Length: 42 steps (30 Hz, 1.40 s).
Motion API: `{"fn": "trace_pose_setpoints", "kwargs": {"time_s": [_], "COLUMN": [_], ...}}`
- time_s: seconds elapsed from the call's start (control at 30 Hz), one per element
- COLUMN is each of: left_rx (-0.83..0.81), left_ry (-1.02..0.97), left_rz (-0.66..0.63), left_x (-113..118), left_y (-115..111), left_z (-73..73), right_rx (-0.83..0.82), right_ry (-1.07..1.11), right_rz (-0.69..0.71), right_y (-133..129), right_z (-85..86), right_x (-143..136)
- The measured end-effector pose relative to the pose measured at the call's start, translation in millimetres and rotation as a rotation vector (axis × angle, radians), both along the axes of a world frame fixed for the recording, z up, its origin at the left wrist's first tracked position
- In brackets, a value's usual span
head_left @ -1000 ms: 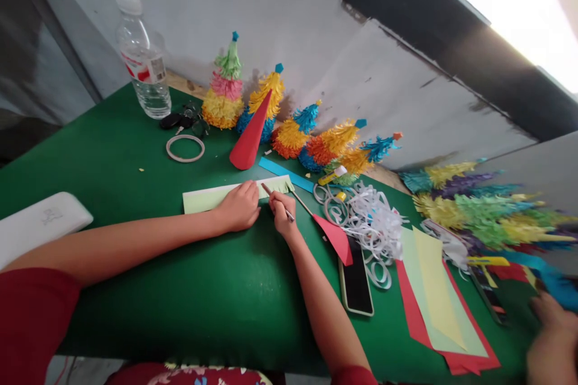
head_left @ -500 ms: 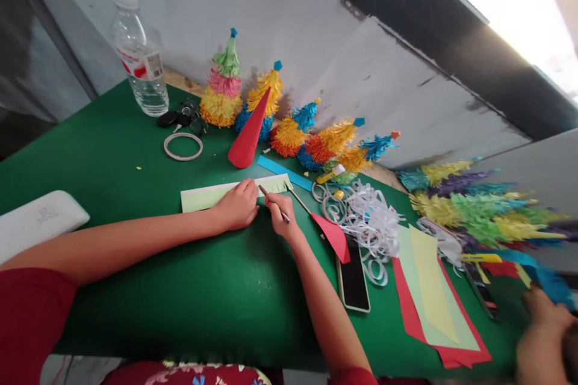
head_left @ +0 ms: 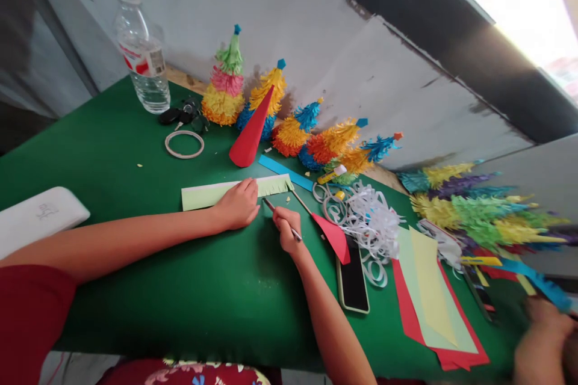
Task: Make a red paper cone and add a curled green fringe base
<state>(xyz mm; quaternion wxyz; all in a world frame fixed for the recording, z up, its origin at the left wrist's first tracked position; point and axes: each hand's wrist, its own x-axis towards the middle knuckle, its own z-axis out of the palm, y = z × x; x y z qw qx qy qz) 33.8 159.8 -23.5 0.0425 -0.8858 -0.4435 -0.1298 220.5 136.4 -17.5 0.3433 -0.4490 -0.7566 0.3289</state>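
Observation:
My left hand (head_left: 238, 204) lies flat on a pale green paper strip (head_left: 203, 195), pressing it to the table with the fingers stretched out. Slits form a short fringe at the strip's right end, and a white band runs along its upper edge. My right hand (head_left: 288, 227) is closed around a slim pen-shaped tool (head_left: 269, 204), too small to name surely. The tool's tip points up-left, just below the strip and apart from it. A red paper cone (head_left: 251, 132) stands behind the strip, near a blue paper strip (head_left: 289, 172).
Fringed paper cones (head_left: 223, 93) line the wall. A bottle (head_left: 147, 66), keys (head_left: 187, 111) and a tape ring (head_left: 184, 144) are left. White paper curls (head_left: 372, 216), a phone (head_left: 353, 283) and coloured sheets (head_left: 433, 289) lie right. Another person's hand (head_left: 544, 337) holds blue paper.
My right hand has drawn the pen-shaped tool down and away from the strip's lower edge. My left hand stays on the strip. At the right, the other person's hand and blue paper have shifted.

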Motion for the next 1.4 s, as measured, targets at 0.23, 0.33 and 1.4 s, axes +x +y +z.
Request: {"fn": "trace_pose_setpoints", "kwargs": {"time_s": [0.23, 0.33, 1.4], "left_rx": [0.000, -0.013, -0.005], "left_ry": [-0.056, -0.045, -0.037], "left_rz": [0.027, 0.012, 0.021], "left_x": [0, 0, 1], "left_y": [0, 1, 0], "left_z": [3.6, 4.2, -1.5], "right_rx": [-0.014, 0.032, -0.039], "right_ry": [0.145, 0.072, 0.166], "right_rz": [-0.081, -0.049, -0.103], "right_y": [33, 42, 14], "right_z": [-8.3, -5.3, -10.6], "right_x": [-16, -23, -2]}}
